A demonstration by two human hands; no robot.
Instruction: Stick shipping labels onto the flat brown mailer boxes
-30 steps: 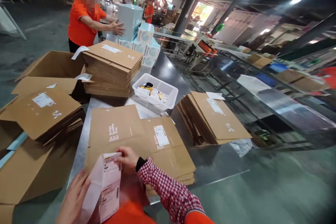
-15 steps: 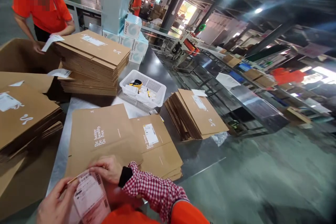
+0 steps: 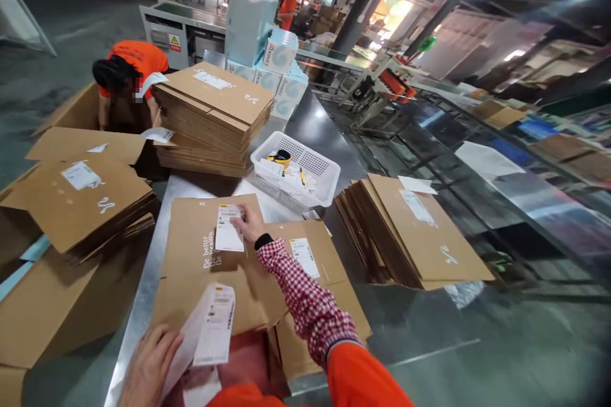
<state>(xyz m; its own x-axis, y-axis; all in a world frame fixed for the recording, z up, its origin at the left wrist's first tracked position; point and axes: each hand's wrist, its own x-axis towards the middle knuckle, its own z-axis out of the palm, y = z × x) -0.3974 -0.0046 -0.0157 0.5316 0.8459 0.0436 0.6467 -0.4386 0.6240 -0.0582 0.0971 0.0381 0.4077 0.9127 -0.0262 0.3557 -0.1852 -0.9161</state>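
Head view: label work on a flat carton [image 3: 205, 248]

A wide factory floor with racking surrounds a long steel tabletop [image 3: 138, 311]. A co-worker [image 3: 128, 70] in an orange shirt bends over an open carton beyond the far left of the table, and pale blue printed boxes [image 3: 281, 51] stand stacked farther along. Tall stacks of flattened brown cartons [image 3: 212, 117] lie on and around the tabletop, with a lower stack [image 3: 420, 235] to the right. A white plastic basket [image 3: 296, 165] holds a yellow tape roll [image 3: 280, 158] and loose papers.

The hands are well apart over the flat carton, which lies directly in front of the person. The right hand [image 3: 249, 222], in a red checked sleeve, has its fingers on a white label [image 3: 228, 227] lying on the carton; whether they grip it or only press it, I cannot tell. The left hand [image 3: 149, 369] holds up a folded label sheet [image 3: 214, 324] near the carton's near edge.
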